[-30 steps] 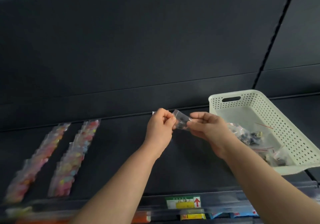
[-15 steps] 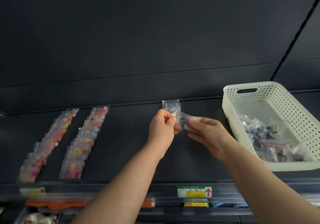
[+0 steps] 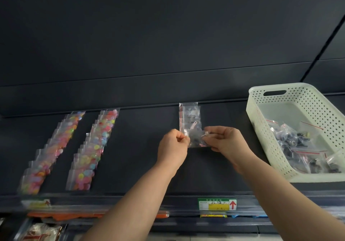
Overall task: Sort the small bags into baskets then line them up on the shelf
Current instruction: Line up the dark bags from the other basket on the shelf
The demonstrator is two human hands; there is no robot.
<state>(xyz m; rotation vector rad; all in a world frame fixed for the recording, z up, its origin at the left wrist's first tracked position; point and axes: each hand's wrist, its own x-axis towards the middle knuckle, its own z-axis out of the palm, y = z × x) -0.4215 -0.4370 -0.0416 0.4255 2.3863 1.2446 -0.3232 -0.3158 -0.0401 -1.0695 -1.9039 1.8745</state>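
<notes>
The shelf [image 3: 140, 156] carries the basket [image 3: 261, 128] at its right end. Toward the back edge, a short row [image 3: 189, 117] ends at the small bag [image 3: 196, 140], pinched at its sides by your left hand [image 3: 172, 147] and right hand [image 3: 227, 141]. It should be light, limp and slippery, so hold the edges.

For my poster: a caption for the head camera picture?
Left hand and right hand pinch a small bag by the row on the shelf.

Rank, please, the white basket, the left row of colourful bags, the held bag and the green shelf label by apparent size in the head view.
1. white perforated basket
2. left row of colourful bags
3. held clear bag and green shelf label look alike; unranked.
</notes>
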